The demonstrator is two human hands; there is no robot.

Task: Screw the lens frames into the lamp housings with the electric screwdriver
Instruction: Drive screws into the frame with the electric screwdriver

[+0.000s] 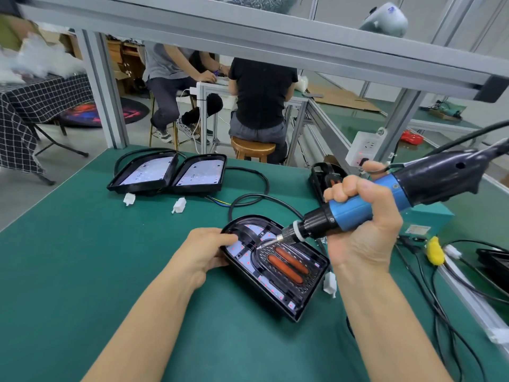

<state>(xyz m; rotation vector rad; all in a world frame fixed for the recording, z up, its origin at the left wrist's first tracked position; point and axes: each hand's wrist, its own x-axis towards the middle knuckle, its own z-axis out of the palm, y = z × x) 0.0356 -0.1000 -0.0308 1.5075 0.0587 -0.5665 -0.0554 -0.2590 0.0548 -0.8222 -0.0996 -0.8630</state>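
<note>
A black lamp housing [298, 307] lies on the green table in front of me. Inside it sit a black lens frame [249, 234] and two orange lenses [289, 264] over a white LED board. My left hand [205, 250] grips the housing's left edge, with fingers pressing on the frame. My right hand [363, 216] holds the blue and black electric screwdriver [385, 201] tilted down to the left. Its bit tip [261, 245] touches the frame near the middle of the housing.
Two more lamp housings [143, 175] [199, 175] with cables and white connectors lie at the table's far side. Another black part [326, 177] sits behind the screwdriver. Cables [440, 299] and a yellow object [435, 250] crowd the right edge. Two people sit at a bench beyond.
</note>
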